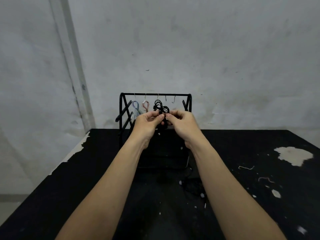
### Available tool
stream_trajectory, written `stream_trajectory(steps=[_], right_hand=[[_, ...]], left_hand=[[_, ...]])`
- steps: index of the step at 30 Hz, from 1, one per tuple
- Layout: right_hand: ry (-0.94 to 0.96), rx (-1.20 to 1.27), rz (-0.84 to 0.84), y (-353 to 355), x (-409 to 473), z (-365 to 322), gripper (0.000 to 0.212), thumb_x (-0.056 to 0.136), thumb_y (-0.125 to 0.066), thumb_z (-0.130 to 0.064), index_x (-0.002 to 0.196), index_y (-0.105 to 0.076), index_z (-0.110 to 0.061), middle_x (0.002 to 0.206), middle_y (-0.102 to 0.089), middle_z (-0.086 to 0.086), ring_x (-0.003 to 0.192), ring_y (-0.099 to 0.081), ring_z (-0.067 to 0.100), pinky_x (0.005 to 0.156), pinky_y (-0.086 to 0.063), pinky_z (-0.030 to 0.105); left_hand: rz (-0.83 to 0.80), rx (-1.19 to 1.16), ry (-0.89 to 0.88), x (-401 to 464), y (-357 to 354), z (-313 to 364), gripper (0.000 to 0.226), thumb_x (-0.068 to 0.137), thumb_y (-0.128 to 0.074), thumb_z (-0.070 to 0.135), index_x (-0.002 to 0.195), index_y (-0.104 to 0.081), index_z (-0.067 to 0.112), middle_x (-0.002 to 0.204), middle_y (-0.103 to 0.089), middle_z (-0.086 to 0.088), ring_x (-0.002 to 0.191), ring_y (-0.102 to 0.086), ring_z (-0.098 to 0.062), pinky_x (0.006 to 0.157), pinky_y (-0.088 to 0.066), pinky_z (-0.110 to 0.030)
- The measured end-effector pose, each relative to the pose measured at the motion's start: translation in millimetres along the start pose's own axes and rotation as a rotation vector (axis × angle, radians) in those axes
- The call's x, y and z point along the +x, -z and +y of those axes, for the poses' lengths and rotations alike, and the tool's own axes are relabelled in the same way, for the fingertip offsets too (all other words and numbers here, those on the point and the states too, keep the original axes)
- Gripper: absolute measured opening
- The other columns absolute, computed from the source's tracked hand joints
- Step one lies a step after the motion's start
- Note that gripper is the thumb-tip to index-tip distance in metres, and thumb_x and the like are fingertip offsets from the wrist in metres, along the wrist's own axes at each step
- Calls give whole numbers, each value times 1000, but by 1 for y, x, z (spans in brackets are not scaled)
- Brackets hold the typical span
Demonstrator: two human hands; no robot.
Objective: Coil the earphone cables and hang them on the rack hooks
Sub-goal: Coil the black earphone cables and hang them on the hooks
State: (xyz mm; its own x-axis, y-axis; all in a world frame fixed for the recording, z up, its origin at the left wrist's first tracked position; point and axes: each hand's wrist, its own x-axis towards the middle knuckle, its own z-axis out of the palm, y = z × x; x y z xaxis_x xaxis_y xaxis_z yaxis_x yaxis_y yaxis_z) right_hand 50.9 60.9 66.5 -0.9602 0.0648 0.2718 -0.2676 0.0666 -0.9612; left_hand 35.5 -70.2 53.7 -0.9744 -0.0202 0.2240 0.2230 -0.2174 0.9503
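Nearest, a loose black earphone cable (194, 187) lies on the black surface (69, 187) just in front of the rack's base, hard to make out against it, not yet coiled. Further in, the left hand (147, 122) and right hand (181, 122) meet fingertip to fingertip, both pinching a coiled black earphone cable (161, 108) held up before the rack (155, 129) near the surface's far edge. The cable looks light, thin and limp, so its loops would likely spring apart unless pinched where they cross. Behind, a blue coil (136, 106) and a pink coil (145, 106) hang from hooks on the top bar, and two hooks (173, 99) towards the right stand bare.
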Motion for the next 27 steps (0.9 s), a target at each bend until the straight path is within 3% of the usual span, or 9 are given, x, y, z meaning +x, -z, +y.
stream_trajectory(steps=[3, 6, 8, 10, 13, 18, 20, 23, 27], right_hand=[[-4, -104, 30, 10, -3, 1, 28, 96, -51, -3, 99, -73, -19, 92, -75, -3, 86, -71, 5, 71, -54, 15], [44, -244, 101, 24, -3, 6, 39, 94, -43, -1, 123, -67, -12, 118, -71, 1, 113, -63, 10, 102, -50, 28], [77, -320, 170, 41, -7, 6, 40, 96, -45, -4, 130, -64, -12, 128, -67, 1, 122, -59, 11, 109, -44, 29], [83, -371, 229, 65, -13, 6, 45, 94, -43, -1, 135, -60, -10, 133, -64, 3, 127, -56, 14, 109, -39, 23], [55, -459, 323, 101, -16, 8, 52, 88, -42, 9, 134, -60, -6, 127, -64, 9, 121, -58, 18, 93, -40, 16], [-120, -559, 489, 167, -19, 44, 43, 85, -49, 6, 120, -68, -9, 115, -68, 11, 110, -63, 23, 88, -44, 22], [-207, -608, 525, 188, -22, 64, 39, 86, -52, 3, 118, -69, -11, 117, -69, 12, 109, -64, 27, 91, -48, 26], [-388, -745, 507, 209, -27, 95, 37, 88, -58, 0, 120, -69, -15, 124, -63, 13, 110, -63, 32, 95, -52, 38], [-615, -983, 347, 221, -32, 127, 37, 91, -63, -8, 127, -62, -15, 133, -56, 13, 125, -50, 34, 104, -43, 46]], left_hand=[[21, 39, -15, 0, -9, -9, 10, 90, -66, 3, 92, -71, 11, 75, -73, 2, 63, -62, -5, 73, -56, -26], [49, 91, -87, -1, -27, -16, 11, 91, -67, 4, 88, -70, 14, 75, -71, 2, 63, -63, -4, 70, -54, -21], [61, 114, -131, -2, -45, -21, 10, 91, -67, 5, 87, -68, 14, 76, -70, 2, 63, -64, -3, 68, -53, -19], [51, 101, -151, -2, -69, -28, 9, 92, -66, 5, 87, -68, 12, 76, -69, 1, 62, -64, -3, 67, -52, -18], [18, 84, -158, -3, -105, -39, 7, 92, -66, 6, 90, -67, 12, 75, -68, 0, 62, -63, -3, 66, -51, -17], [-82, 87, -77, -11, -165, -75, 4, 92, -67, 11, 93, -70, 13, 75, -70, 1, 67, -63, -5, 74, -54, -25], [-84, 100, -5, -15, -183, -95, 8, 92, -68, 14, 98, -70, 10, 75, -69, 1, 67, -63, -5, 67, -53, -25], [-87, 133, 73, -21, -197, -121, 9, 93, -67, 15, 98, -72, 10, 76, -70, 0, 66, -63, -6, 57, -51, -23], [-102, 146, 125, -24, -202, -142, 5, 91, -68, 14, 90, -72, 15, 76, -71, 2, 65, -63, -3, 69, -51, -22]])
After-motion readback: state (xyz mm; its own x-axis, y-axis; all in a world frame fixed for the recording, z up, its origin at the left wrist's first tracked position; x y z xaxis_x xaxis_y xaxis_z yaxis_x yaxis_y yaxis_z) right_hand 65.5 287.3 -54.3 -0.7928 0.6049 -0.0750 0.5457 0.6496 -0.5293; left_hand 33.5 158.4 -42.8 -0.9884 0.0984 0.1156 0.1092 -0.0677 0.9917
